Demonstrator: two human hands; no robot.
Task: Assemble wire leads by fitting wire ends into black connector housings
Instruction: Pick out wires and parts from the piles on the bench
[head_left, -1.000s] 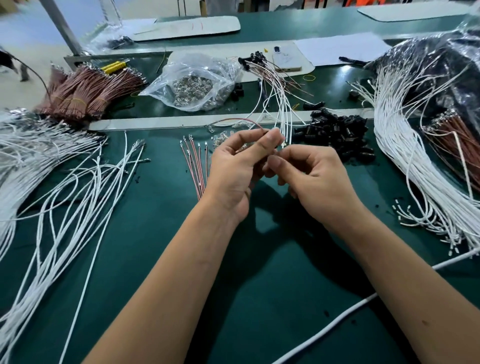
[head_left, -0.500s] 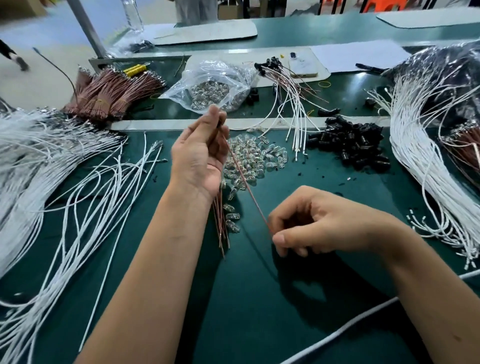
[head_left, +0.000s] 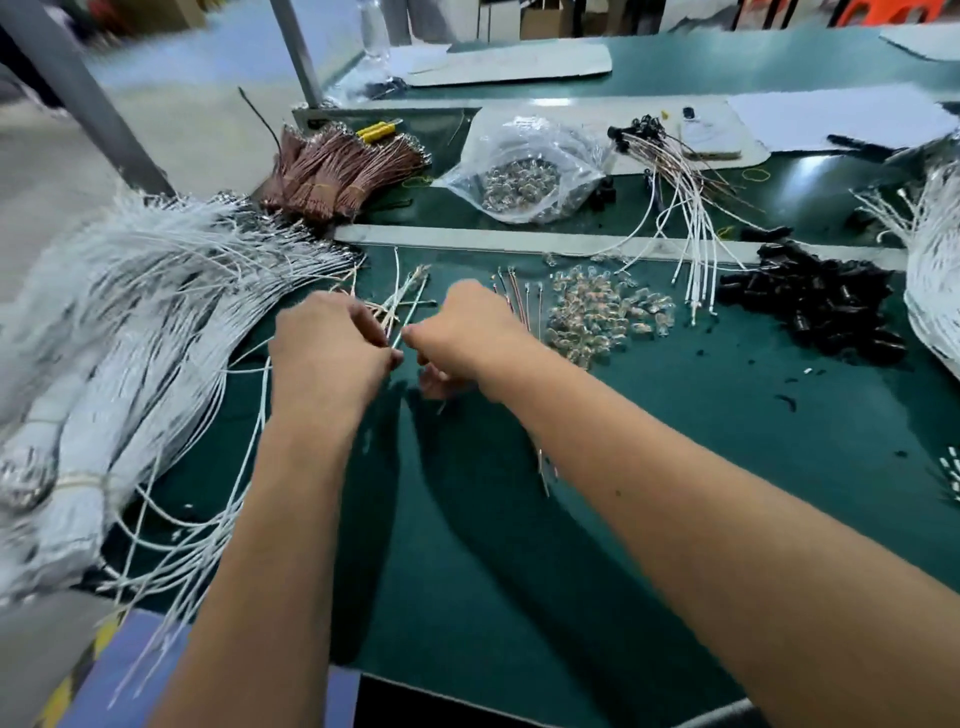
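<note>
Left hand (head_left: 332, 358): back to the camera, fingers curled, tips at the near ends of the loose white wires (head_left: 402, 306); it seems to pinch one, though motion blur hides the grip.
Right hand (head_left: 467, 338): fingers curled under, knuckles up, close beside the left hand; thumb and forefinger meet at the same wire ends. What it holds cannot be told through the blur.
Gap between hands: narrow, fingertips almost touching above the green mat (head_left: 519, 545).
White bundle (head_left: 130, 332): large sheaf on the left, spreading from the near left edge toward the hands.
Brown wires (head_left: 517, 293): a few loose ones on the mat just right of the right hand.
Clear parts (head_left: 608, 312): small pile right of the brown wires.
Housings (head_left: 815, 301): black heap on the mat, far right, well apart from both hands.
Finished leads (head_left: 685, 208): white wires with black ends, fanned out far right of centre.
Bag (head_left: 524, 166): clear plastic, far centre, holding more clear parts.
Brown bundles (head_left: 337, 166): tied, far left of the bag.
</note>
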